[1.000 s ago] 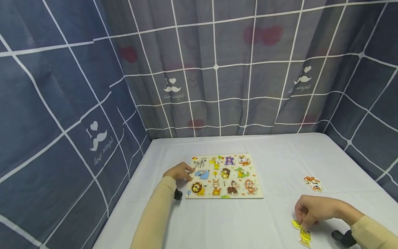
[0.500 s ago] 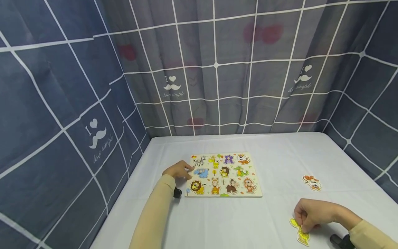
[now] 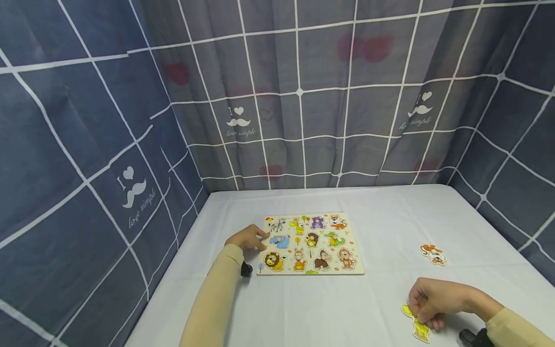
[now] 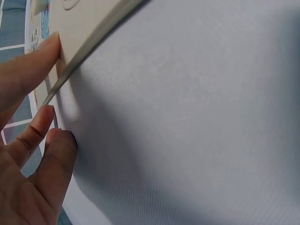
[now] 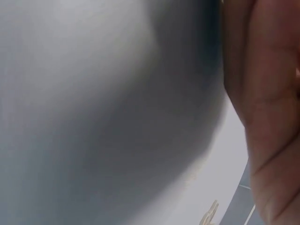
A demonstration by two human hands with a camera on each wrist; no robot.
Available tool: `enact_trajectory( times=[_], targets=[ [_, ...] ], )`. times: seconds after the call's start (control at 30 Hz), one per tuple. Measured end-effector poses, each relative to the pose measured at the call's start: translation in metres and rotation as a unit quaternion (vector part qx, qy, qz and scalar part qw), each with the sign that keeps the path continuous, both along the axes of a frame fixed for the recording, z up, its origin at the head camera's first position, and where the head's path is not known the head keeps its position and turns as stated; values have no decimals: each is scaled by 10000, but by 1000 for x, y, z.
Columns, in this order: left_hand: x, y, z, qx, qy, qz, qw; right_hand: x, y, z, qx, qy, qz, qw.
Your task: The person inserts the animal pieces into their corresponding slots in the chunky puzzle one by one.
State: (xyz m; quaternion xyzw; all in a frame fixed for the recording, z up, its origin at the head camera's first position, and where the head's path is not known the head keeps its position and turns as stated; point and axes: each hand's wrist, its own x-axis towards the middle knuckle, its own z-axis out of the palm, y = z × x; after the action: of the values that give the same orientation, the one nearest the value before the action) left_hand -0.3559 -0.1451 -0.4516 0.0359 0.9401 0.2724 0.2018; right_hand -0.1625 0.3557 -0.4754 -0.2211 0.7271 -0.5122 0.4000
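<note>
My left hand rests at the left edge of a wooden animal puzzle board. Its thumb lies on the top surface in the left wrist view, with other fingertips by the edge and over the cloth. The board shows a lion, an elephant, a zebra and other animals. At the front right, my right hand pinches a yellow giraffe puzzle piece with curled fingers, which cover its middle. The piece lies low over the cloth. In the right wrist view only part of the right hand shows, and the giraffe is hidden.
An orange-and-white tiger puzzle piece lies beyond my right hand. A white cloth covers the table. Dark grid-patterned curtains stand along the back and both sides. Black wrist cameras sit under the wrists.
The giraffe piece and my right hand have shifted very slightly left. The left hand stays at the board's edge. The whole head view has drifted a little.
</note>
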Motion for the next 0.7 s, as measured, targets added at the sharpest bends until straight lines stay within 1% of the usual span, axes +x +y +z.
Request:
enact_trajectory(
  times=[0.13, 0.23, 0.4, 0.53, 0.7],
  targets=[
    [1, 1, 1, 15, -50, 79, 10000, -4, -1, 2, -11, -31, 116, 9999],
    [1, 1, 2, 31, -57, 95, 9999, -5, -1, 3, -19, 68, 137, 9999],
    [0, 1, 2, 47, -39, 147, 9999, -7, -4, 4, -63, 255, 55, 9996],
    [0, 1, 2, 43, -69, 180, 9998, -10, -6, 4, 54, 311, -34, 9995],
    [0, 1, 1, 59, -79, 190, 9998, -16, -8, 2, 205, 512, -154, 9984]
  ],
)
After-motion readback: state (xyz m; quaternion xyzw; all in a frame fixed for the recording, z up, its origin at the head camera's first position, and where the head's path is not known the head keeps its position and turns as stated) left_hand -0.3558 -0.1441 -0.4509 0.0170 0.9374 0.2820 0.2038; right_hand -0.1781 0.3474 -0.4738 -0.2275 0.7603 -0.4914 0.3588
